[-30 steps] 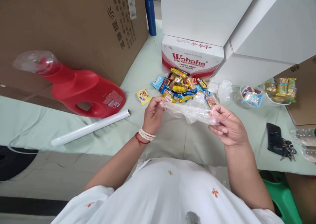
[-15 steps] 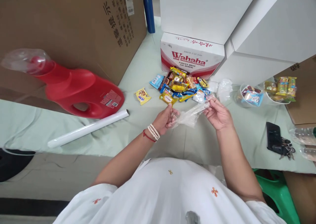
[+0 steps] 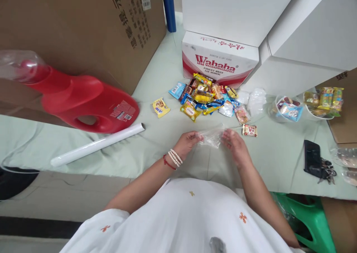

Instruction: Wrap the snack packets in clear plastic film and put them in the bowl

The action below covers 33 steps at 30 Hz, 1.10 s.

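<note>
A clear plastic bag (image 3: 211, 137) is stretched between my two hands above the cloth. My left hand (image 3: 187, 146) pinches its left end, with a beaded bracelet and a red string on the wrist. At the other end, the slightly blurred fingers of my right hand (image 3: 235, 147) close on the bag. Just beyond lies a pile of wrapped snacks (image 3: 205, 96) in yellow, blue and brown packets. One small cream-and-red packet (image 3: 249, 130) rests to the right of my right hand, and a yellow packet (image 3: 161, 108) sits left of the pile.
A white-and-red Wahaha carton (image 3: 217, 59) stands behind the pile, near folded clear plastic (image 3: 257, 101). Two tubs of snacks (image 3: 288, 109) are at right, with a phone (image 3: 311, 156) and keys (image 3: 329, 171). A red jug (image 3: 92, 104) and white tube (image 3: 97, 145) lie left.
My right hand has moved a little left, towards my left hand, and the bag spans a shorter gap. The cream-and-red and pink packets beside the pile now show.
</note>
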Tool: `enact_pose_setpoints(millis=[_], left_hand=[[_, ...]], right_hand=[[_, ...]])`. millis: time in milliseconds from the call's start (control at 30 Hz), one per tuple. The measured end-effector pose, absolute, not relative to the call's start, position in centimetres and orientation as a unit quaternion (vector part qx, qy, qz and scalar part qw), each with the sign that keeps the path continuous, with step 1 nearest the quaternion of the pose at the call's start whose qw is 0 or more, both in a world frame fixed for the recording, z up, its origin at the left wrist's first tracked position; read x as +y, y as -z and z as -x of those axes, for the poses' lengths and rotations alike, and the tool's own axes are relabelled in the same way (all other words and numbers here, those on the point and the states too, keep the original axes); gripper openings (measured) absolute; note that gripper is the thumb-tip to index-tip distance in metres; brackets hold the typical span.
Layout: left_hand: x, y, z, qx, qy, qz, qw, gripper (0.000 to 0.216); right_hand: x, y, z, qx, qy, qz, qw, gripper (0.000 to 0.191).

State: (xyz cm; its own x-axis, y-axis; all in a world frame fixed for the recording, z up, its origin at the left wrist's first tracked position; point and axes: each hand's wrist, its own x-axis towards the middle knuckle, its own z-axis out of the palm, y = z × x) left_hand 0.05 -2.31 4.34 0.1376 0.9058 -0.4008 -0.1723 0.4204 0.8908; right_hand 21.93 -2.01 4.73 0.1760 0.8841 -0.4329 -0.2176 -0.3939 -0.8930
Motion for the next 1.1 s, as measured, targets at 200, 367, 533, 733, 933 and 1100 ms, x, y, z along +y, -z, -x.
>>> enact_pose_setpoints(millis=[200,367,533,733,933,1100], left_hand=[[-2.9,-4.2,-2.1,0.557,-0.491,-0.357,0.566,0.034],[-2.0,-4.0,-0.5,0.619,-0.504,-0.300,0.523,0.034],[-2.3,-4.6,0.3,0.637,-0.485,-0.377,0.466,0.035],[-3.5,-4.5,-1.4,0.650,-0.421,-0.485,0.407,0.028],[-1.8,-3.2,1.1,0.670,-0.434,-0.393,0.456,0.031],[-0.7,-3.3,2.9,0.645,-0.422,-0.285,0.570,0.039]], right_hand=[[-4.3,-4.1,-17.9,-0.307,-0.544,0.608,0.491,0.045],[-2.7,-5.1,-20.6,-0.274,-0.552,0.590,0.522,0.042],[-2.8,-6.5,-21.3,-0.278,-0.646,0.564,0.433,0.056],[-3.7,-6.0,-17.2,-0.369,-0.623,0.549,0.418,0.040],[-3.2,-4.7,-20.7,-0.239,-0.675,0.577,0.393,0.045],[-3.6,-4.5,-24.8,-0.165,-0.724,0.532,0.407,0.039]])
